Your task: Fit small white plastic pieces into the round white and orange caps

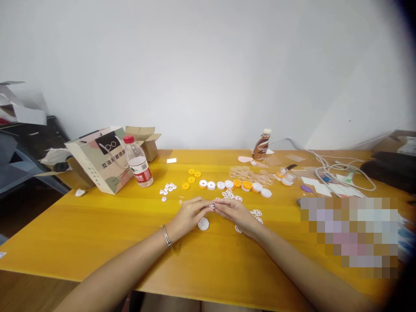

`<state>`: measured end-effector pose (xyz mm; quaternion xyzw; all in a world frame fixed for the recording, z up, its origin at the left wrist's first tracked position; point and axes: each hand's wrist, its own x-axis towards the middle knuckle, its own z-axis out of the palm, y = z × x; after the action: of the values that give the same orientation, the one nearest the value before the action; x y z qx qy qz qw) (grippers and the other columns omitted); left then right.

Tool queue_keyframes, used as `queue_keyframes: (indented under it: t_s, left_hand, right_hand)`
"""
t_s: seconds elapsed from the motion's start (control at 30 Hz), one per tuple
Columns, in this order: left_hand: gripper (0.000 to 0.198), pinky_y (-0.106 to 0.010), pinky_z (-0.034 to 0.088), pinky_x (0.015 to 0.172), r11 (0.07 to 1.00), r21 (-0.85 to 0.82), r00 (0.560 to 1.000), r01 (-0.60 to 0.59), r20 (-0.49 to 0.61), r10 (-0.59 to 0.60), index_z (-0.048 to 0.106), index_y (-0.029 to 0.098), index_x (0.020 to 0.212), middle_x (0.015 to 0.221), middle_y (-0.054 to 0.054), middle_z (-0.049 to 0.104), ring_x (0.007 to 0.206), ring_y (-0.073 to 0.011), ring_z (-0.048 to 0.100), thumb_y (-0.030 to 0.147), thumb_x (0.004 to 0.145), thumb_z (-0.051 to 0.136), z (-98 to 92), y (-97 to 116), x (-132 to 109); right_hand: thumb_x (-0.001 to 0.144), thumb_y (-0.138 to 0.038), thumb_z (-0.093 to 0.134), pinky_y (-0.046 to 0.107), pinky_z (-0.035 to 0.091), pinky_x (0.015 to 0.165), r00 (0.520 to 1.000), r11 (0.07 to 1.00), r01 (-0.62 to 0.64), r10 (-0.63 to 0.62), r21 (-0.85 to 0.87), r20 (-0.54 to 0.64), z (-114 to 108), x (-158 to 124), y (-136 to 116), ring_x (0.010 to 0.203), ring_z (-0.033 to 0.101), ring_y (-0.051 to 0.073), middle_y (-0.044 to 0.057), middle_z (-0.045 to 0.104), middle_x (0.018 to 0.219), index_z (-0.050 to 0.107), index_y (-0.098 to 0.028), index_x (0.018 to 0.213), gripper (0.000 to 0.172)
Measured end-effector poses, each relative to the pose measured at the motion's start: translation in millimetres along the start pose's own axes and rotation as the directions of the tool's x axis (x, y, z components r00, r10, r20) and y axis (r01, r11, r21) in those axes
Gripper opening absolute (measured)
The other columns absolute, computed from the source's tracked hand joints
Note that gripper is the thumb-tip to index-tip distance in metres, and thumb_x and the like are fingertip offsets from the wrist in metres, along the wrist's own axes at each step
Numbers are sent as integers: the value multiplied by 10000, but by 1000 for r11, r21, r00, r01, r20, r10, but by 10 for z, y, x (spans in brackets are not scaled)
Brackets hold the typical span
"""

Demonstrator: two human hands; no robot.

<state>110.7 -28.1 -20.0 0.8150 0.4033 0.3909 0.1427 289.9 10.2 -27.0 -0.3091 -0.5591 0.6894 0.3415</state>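
My left hand [191,215] and my right hand [236,213] meet at the middle of the table, each in a pinch. Between their fingertips is a small white and dark part [212,206], too small and covered to tell its kind. Just below the fingers lies a round whitish disc [203,224]. White cut-out discs with holes [238,229] spread under and beside my right hand. Beyond the hands runs a row of white and orange round cases [220,185]. Small white pegged pieces [164,199] stand to the left of my left hand.
Yellow discs [185,186] and clear rings [247,173] lie farther back on the wooden table [107,234]. A water bottle [138,162] and paper bag [100,162] stand at left. At right are a coffee bottle [261,145], white cables [325,173] and a purple oval [306,188].
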Motion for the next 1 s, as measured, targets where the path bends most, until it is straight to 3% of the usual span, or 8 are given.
queue_keyframes:
  t_s: [0.17,0.37,0.63,1.0]
  left_hand:
    - [195,-240,455,659,992,130,1000,-4,-20,7,550,175,972,764,-19,582,695,-120,537,296,840,473,19,-11,-6]
    - [210,-245,469,731,983,135,988,-126,-69,136,567,181,1003,897,-57,551,816,-124,541,255,863,429,31,-88,4]
    - [233,-256,472,738,991,108,995,-76,-53,82,562,186,1034,910,-58,551,819,-129,543,278,852,449,8,-48,9]
    - [227,-258,458,759,969,224,993,-103,-26,111,541,177,1045,919,-60,545,841,-135,530,263,857,446,16,-48,6]
  right_hand:
    - [667,-354,657,354,351,986,999,996,-35,33,86,21,47,-38,-58,1005,566,181,59,661,977,661,-184,913,299]
    - [680,-364,645,367,381,970,998,994,-58,57,93,14,53,-45,-57,939,604,175,57,670,951,666,-180,898,286]
    - [693,-341,635,353,401,958,999,994,-46,47,99,-13,21,-18,-17,962,589,168,47,668,966,663,-194,909,263]
    - [676,-334,652,316,427,908,997,992,-57,63,112,-53,51,-34,-37,914,601,146,32,667,945,668,-205,859,224]
